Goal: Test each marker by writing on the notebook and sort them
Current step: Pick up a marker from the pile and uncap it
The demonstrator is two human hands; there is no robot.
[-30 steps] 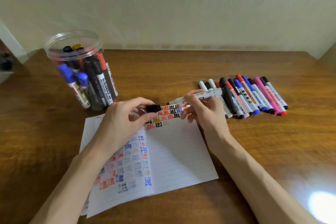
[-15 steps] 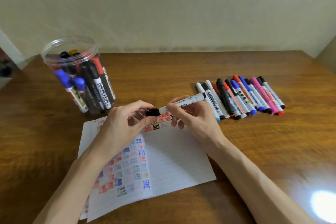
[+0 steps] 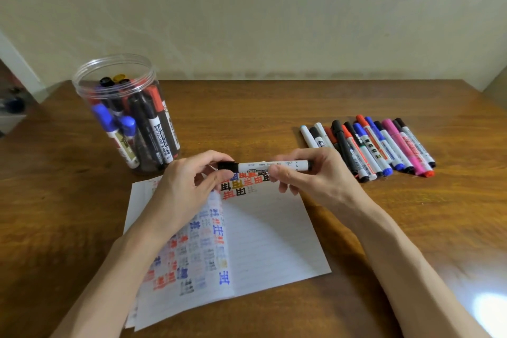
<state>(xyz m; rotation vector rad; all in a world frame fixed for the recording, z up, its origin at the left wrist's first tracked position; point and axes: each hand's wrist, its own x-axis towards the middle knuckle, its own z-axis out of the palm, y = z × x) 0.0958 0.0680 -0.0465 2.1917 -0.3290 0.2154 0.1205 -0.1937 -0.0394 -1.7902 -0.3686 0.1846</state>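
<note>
A white marker (image 3: 255,166) with a black cap lies level above the top of the open notebook (image 3: 274,241). My left hand (image 3: 189,186) pinches its black cap (image 3: 227,166). My right hand (image 3: 310,175) grips the white barrel at the other end. The notebook's pages carry many coloured test characters in red, blue, black and yellow. A clear plastic jar (image 3: 123,112) at the back left holds several markers upright. A row of several markers (image 3: 370,148) lies side by side on the table at the right.
The wooden table (image 3: 411,228) runs back to a pale wall. A bright light reflection (image 3: 488,310) shows at the front right corner. The left table edge lies beyond the jar.
My right hand has brought the marker left and levelled it, away from the row. My left hand keeps hold of the cap.
</note>
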